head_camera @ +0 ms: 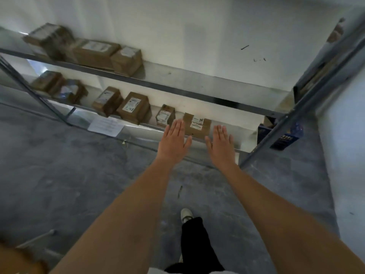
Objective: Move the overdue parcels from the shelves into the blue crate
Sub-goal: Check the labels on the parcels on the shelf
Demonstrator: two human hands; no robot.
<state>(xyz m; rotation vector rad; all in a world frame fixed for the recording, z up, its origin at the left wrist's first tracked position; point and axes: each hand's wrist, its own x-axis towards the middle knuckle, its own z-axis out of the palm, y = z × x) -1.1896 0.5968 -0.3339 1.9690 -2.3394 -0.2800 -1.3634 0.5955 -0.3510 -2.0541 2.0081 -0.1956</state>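
A brown cardboard parcel [197, 126] with white labels lies on the lower shelf [223, 144] of a metal rack. My left hand [174, 140] reaches out flat just left of it, fingers straight, holding nothing. On the parcel's right, my right hand [221, 144] is stretched out the same way, empty. Neither hand visibly touches the parcel. More labelled parcels sit along the lower shelf, among them a small one [165, 115] and a larger one [134, 107]. The upper shelf [187, 84] carries a few parcels [96, 53] at its left end. A blue crate [280, 135] stands partly hidden behind the rack's right post.
A grey metal upright [296, 119] slants across the right side. A white paper sheet [106, 126] hangs at the lower shelf's front edge. Grey concrete floor [79, 175] spreads below. My leg and pale shoe [186, 215] stand beneath my arms.
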